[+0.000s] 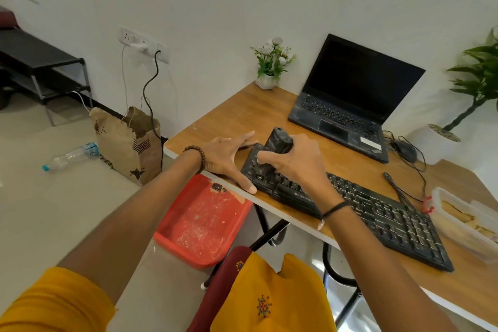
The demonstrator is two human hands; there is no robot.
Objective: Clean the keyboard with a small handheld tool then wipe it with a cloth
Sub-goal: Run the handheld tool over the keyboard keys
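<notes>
So right now the right hand (295, 159) is wrapped tight round a dark handheld tool (277, 147), pressing its lower end onto the keys at the left end of the keyboard (377, 213). That keyboard lies along the front edge of the desk (242, 116), long axis running off toward the right, so most of it is still rightward of both hands and the right one's better placed to sweep that way. Left hand (229, 159) is spread flat, thumb and fingers bracing the keyboard's left end near the desk's left corner. Can't spot a cloth for sure. Wooden top, laptop (350, 94) at the back, red tub (202, 224) on the floor below
</notes>
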